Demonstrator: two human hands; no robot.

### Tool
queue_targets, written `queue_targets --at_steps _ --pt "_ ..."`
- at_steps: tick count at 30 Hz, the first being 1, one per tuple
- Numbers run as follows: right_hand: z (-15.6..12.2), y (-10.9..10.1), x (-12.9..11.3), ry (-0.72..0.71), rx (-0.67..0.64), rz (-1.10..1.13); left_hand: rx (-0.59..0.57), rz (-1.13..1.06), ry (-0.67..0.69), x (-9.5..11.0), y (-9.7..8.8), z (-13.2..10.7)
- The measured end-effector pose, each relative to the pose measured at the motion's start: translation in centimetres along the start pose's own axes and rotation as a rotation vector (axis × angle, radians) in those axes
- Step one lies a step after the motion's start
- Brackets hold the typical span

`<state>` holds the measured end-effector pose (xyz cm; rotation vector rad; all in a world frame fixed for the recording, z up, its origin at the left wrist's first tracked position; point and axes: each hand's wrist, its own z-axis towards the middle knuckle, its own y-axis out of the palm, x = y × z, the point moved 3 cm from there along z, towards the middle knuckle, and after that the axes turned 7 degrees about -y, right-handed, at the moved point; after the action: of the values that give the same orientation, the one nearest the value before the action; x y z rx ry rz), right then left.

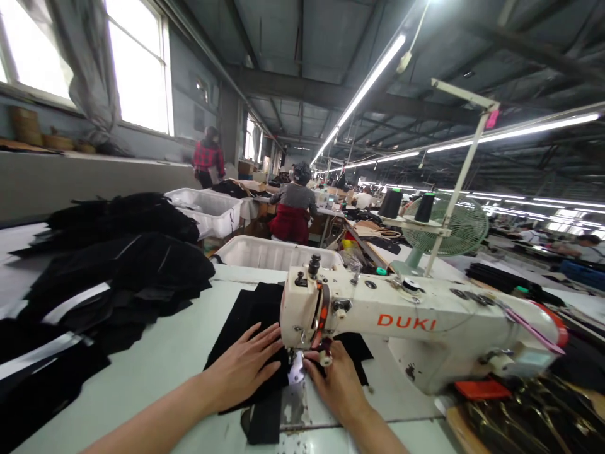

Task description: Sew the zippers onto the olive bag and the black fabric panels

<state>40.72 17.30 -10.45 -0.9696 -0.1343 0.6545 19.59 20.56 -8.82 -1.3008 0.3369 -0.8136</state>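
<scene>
Fabric (255, 315), a black piece, lay flat on the pale table (161, 359) and ran under the head of the cream sewing machine (425, 328), directly beneath both hands. To feed it well, I judged that the cloth needed to stay smooth and taut between the two palms, with the seam edge kept in line with the presser foot (297, 372) and the fingertips held clear of the needle. The left hand (243, 369) rested palm down on the cloth just to the near left of the foot, fingers spread and extended, pressing rather than gripping; nothing was closed inside it. Its forearm came in low from the bottom left, almost level with the table. The right hand (338, 384) sat on the other side of the foot, close under the machine's head, knuckles up and fingers pointed toward the needle; whether its fingertips pinched the cloth edge or only pressed on it could not be told, since the head hid them. Beyond the left hand, further to its left, a heap of black pieces (118, 265) was stacked. Behind the machine stood white bins (278, 252) and a green fan (449, 227), and a seated person (295, 205) worked further off.
</scene>
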Motion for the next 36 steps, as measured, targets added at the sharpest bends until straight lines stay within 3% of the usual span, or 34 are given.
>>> queue_targets --at_steps 3,7,10,12,15,18,21,25,27,31,36 --pt "0.2 -0.9 -0.1 -0.021 -0.034 -0.001 0.044 0.114 -0.08 0.9 0.0 -1.5" --pt "-1.7 -3.9 -1.7 0.034 -0.064 0.011 0.073 0.224 -0.126 3.2 -1.3 -7.4" --pt "-4.7 -5.1 -4.6 0.105 -0.15 0.079 0.109 0.209 -0.008 5.0 -3.0 -12.8" --pt "-6.2 -5.0 -7.3 0.123 -0.219 0.161 0.191 0.185 0.001 5.5 -3.8 -15.7" --pt "-6.5 -4.1 -11.1 0.124 -0.254 0.305 0.36 0.233 -0.183 4.8 -3.7 -18.4" --pt "-4.6 -3.0 -14.2 0.098 -0.298 0.423 0.464 0.276 -0.371 3.9 -2.4 -19.7" --pt "-2.0 -1.9 -16.3 0.094 -0.368 0.51 0.469 0.2 -0.464 3.9 -1.3 -20.2" --pt "0.6 -0.2 -18.0 0.23 -0.37 0.907 0.464 0.136 -0.529 4.5 -1.1 -21.0" --pt "1.3 0.7 -18.5 0.305 -0.321 1.029 0.463 0.163 -0.507 5.0 -1.4 -21.2" --pt "1.7 1.7 -19.5 0.368 -0.295 1.039 0.517 0.341 -0.406 5.7 -2.0 -21.2" --pt "1.0 0.6 -19.6 0.35 -0.356 1.018 0.496 0.557 -0.14 5.3 -1.5 -20.7"
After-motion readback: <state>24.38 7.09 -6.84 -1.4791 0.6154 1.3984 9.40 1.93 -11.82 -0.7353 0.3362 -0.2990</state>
